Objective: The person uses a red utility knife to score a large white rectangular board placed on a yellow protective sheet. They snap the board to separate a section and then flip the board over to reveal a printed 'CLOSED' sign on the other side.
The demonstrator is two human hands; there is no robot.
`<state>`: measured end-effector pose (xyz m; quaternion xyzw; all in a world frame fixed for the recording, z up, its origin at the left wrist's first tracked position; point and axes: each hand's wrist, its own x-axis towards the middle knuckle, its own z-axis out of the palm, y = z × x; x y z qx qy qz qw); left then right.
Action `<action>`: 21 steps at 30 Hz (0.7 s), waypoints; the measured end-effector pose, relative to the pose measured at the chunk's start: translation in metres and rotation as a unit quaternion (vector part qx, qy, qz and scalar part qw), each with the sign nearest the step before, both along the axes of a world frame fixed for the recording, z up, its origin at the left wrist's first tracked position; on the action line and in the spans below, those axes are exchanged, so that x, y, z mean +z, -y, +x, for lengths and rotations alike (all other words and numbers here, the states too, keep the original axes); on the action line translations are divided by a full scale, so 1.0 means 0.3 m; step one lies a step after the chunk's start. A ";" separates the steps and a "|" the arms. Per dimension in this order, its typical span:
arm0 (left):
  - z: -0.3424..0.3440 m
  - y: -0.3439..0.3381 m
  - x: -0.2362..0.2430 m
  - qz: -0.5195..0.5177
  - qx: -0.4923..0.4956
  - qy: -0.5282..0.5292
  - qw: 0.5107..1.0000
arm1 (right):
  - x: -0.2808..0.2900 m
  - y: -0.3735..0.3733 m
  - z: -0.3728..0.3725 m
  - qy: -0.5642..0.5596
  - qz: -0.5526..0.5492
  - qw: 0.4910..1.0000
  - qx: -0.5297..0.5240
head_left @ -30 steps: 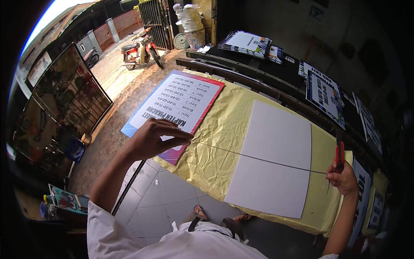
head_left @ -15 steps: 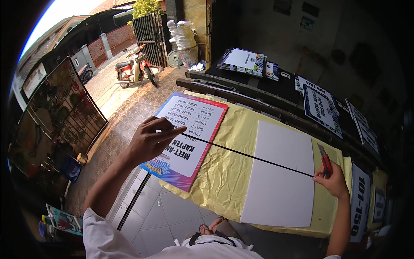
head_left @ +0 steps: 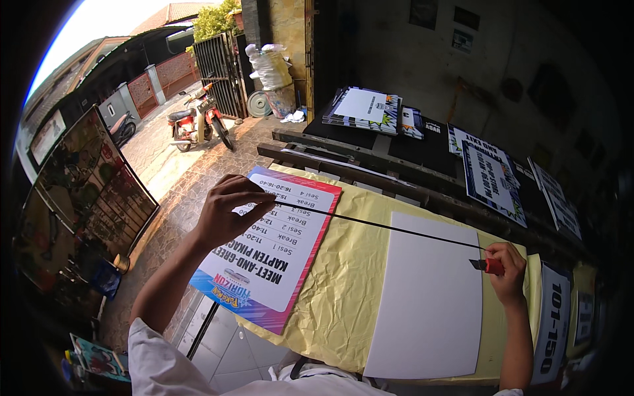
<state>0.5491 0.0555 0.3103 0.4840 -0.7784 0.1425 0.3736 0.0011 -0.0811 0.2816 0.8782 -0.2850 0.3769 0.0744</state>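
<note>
A thin black cord [head_left: 370,223] is stretched between my two hands, above the work table. My left hand [head_left: 231,210] pinches its left end over a printed schedule board [head_left: 300,254] with a pink and blue border. The cord's right end is between the fingers of my right hand [head_left: 508,277]. That same hand grips a red utility knife [head_left: 493,266], its blade pointing left. Beneath the cord lies a blank white board [head_left: 426,303], on crumpled yellow paper [head_left: 337,297] that covers the table.
Beyond the table runs a dark metal rail [head_left: 343,158]. Stacked printed signs [head_left: 363,109] and more signs [head_left: 495,175] lie on a black surface behind it. Another sign [head_left: 551,323] is at the right end. Outside stand a red motorcycle [head_left: 198,122] and a gate [head_left: 221,72].
The cord now crosses closer to the far edge of the white board. In my right hand the knife has turned from upright to pointing left. The whole view has shifted slightly.
</note>
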 end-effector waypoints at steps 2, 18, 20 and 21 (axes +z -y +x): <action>0.033 0.053 -0.011 0.039 0.006 -0.022 0.999 | -0.022 0.077 0.045 0.007 -0.021 1.000 0.003; 0.530 1.001 -0.473 0.083 0.149 0.092 0.981 | -0.499 0.862 0.502 -0.144 -0.142 0.979 -0.037; 0.577 1.126 -0.569 0.049 0.136 0.110 0.983 | -0.572 0.971 0.554 -0.147 -0.147 0.977 -0.049; 0.602 1.184 -0.631 0.035 0.132 0.116 0.984 | -0.615 1.020 0.579 -0.150 -0.142 0.977 -0.056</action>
